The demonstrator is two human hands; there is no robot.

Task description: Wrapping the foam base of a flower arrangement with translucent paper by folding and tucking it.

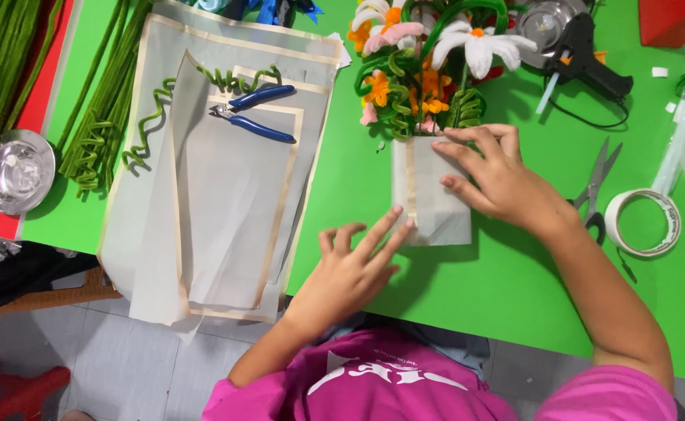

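Two hands press white paper around a bunch of fuzzy flowers.

Nearest, the left hand [349, 269] lies flat with fingers spread, its tips touching the bottom edge of the paper wrap [428, 191] on the green table [475, 288]. The right hand [492, 175] is open too, pressing on the wrap's right side; neither hand grips anything. The flower bunch [424, 66] sticks out of the wrap's far end. It looks like the wrapping step, and the fold needs holding tight. Tape roll [643, 223] and scissors [596, 187] sit to the right; blue pliers [255, 111] rest on paper sheets [225, 203], left.
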